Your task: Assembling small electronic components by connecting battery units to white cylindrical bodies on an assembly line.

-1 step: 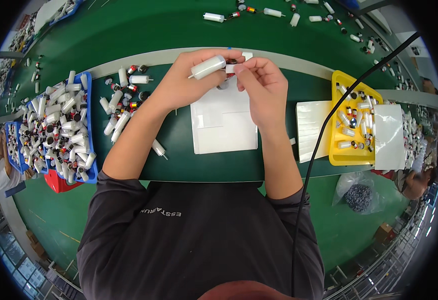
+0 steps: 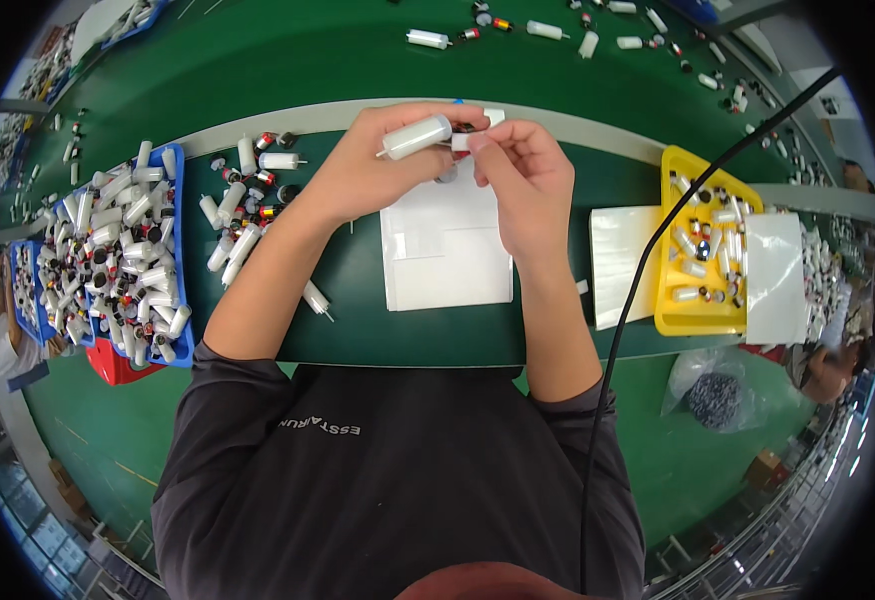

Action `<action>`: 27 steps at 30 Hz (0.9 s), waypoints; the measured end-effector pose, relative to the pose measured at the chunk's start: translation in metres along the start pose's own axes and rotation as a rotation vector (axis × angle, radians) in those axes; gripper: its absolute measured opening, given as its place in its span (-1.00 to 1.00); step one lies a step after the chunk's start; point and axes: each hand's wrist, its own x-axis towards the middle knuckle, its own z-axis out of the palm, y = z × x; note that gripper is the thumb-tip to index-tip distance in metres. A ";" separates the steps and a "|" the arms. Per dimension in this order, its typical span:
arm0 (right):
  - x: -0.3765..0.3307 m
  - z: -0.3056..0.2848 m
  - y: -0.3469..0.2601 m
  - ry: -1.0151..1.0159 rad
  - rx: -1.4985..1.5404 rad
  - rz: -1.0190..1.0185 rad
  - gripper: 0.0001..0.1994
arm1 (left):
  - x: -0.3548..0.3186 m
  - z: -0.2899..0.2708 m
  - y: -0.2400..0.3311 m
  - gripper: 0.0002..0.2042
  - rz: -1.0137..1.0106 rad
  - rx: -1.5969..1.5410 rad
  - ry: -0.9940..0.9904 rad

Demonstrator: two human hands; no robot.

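Note:
My left hand (image 2: 383, 160), closed, holds a translucent white cylinder with a thin nozzle (image 2: 417, 137) that points left. Close beside it, my right hand (image 2: 531, 180) pinches a small white tab (image 2: 463, 142) between thumb and forefinger. Something dark and red shows partly behind that tab, mostly hidden by the fingers. A clear round end of some part peeks out below the fingers. Under both hands lies a white sheet or pad (image 2: 448, 270) on the green table.
A blue bin (image 2: 184, 250) heaped with white cylinders stands at left, with loose ones (image 2: 243, 245) beside it. At right are a yellow tray (image 2: 670, 318) of similar parts, a pale sheet (image 2: 618, 265) and a black cable (image 2: 648, 262). Several parts lie on the far green surface (image 2: 338, 60).

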 end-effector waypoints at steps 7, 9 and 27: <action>-0.009 0.002 -0.007 -0.075 0.369 0.124 -0.65 | -0.006 0.003 0.005 -0.72 0.356 0.008 0.030; -0.009 0.001 -0.010 -0.321 0.595 0.359 -0.61 | -0.022 0.006 0.017 -0.65 0.396 -0.031 -0.034; -0.007 -0.007 -0.008 -0.087 0.094 0.171 -0.86 | -0.375 -0.223 -0.013 -0.74 -0.373 1.242 1.224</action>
